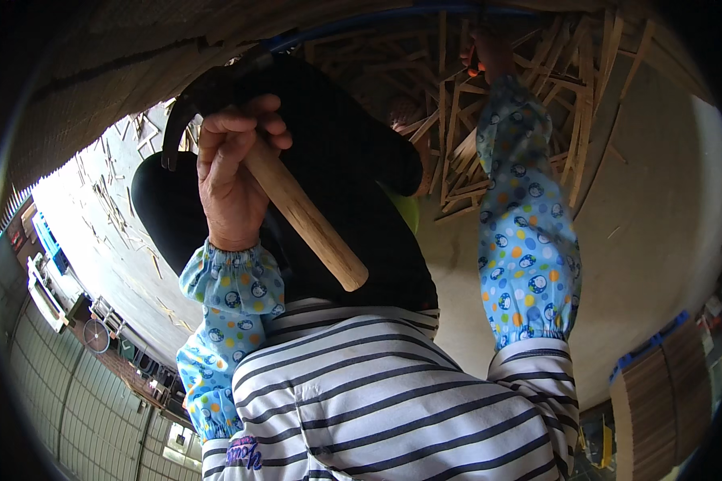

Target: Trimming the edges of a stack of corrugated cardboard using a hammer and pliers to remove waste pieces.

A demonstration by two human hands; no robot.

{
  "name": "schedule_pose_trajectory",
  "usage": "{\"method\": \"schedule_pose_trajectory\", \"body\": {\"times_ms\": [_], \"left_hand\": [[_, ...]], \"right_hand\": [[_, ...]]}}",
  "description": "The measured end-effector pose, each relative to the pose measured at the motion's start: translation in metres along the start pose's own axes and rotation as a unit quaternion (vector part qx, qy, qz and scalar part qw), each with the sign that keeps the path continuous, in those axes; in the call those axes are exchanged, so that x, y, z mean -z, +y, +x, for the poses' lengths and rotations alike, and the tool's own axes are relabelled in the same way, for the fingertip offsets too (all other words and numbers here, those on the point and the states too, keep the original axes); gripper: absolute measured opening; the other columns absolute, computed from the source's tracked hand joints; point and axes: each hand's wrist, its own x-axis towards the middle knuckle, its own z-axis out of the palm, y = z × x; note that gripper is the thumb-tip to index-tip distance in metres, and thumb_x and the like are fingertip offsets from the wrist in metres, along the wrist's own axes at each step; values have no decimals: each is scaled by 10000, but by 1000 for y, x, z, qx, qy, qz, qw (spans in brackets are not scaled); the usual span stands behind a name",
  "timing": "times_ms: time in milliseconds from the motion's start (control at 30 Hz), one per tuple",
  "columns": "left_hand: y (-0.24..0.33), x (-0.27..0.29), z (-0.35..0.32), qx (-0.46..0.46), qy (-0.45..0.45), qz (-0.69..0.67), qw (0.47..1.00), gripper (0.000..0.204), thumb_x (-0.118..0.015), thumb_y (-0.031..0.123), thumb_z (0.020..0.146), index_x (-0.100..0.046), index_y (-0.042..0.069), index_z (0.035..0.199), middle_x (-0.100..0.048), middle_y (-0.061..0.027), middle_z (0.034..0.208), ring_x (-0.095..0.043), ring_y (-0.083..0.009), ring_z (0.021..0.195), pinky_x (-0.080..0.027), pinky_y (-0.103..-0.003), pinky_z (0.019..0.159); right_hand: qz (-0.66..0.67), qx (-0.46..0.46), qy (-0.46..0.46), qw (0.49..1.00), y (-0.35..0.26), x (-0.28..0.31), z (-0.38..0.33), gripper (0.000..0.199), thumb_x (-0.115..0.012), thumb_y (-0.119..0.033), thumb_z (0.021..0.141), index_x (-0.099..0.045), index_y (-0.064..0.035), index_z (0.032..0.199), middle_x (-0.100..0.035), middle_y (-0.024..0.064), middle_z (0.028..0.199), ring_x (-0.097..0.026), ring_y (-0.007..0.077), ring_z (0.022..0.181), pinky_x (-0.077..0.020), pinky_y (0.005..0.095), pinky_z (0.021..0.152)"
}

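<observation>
Striped shirt (393,385): closest to the camera, filling the space below the hammer (309,216), white with dark bands.
Hammer: wooden handle slanting down to the right over the black trousers (329,152); its dark head, with a curved claw, sits at the upper left end.
Left hand (231,180): fingers curled round the handle right by the hammer's head, which leaves most of the handle sticking out.
Right hand (489,56): well apart from the hammer, above and to its right, reaching in among the wooden strips; something orange shows at its fingers, but the spot is too dim to tell how far they are closed or whether they grip it.
Wooden strips (573,104): a loose, crisscrossed heap to the upper right of the hammer.
Sleeve covers (529,220): light blue with coloured dots, on both forearms, one below the hammer's head, the other to the right of the handle.
Bicycle wheel (96,335): far off, to the lower left of the hammer.
Brown stack (666,397): to the hammer's lower right, near the rim of the view.
</observation>
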Motion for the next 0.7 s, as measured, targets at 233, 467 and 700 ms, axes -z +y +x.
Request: {"method": "schedule_pose_trajectory", "body": {"times_ms": [233,467,700], "left_hand": [[15,4,-9,-4,39,11,999,125,-454,82,898,-557,64,965,-566,-180,1091,-595,-202,871,-515,-318,763],[13,7,-10,-18,2,4,1000,114,-474,86,895,-554,55,970,-563,-184,1102,-599,-205,864,-514,-324,770],[7,7,-5,-8,6,-21,1000,121,-462,71,894,-557,50,965,-570,-181,1095,-601,-213,857,-513,-337,777]], "right_hand": [[-244,-69,66,965,78,19,-83,260,-530,-157,810,-592,-18,1021,-617,156,820,-597,246,633,-440,391,496],[-470,266,-15,841,120,24,-155,271,-527,-162,867,-570,-1,1080,-587,119,927,-582,224,691,-498,366,583],[-168,130,-170,962,22,-62,-75,269,-531,-351,837,-598,-91,824,-490,50,615,-475,188,574,-364,389,546]]}}
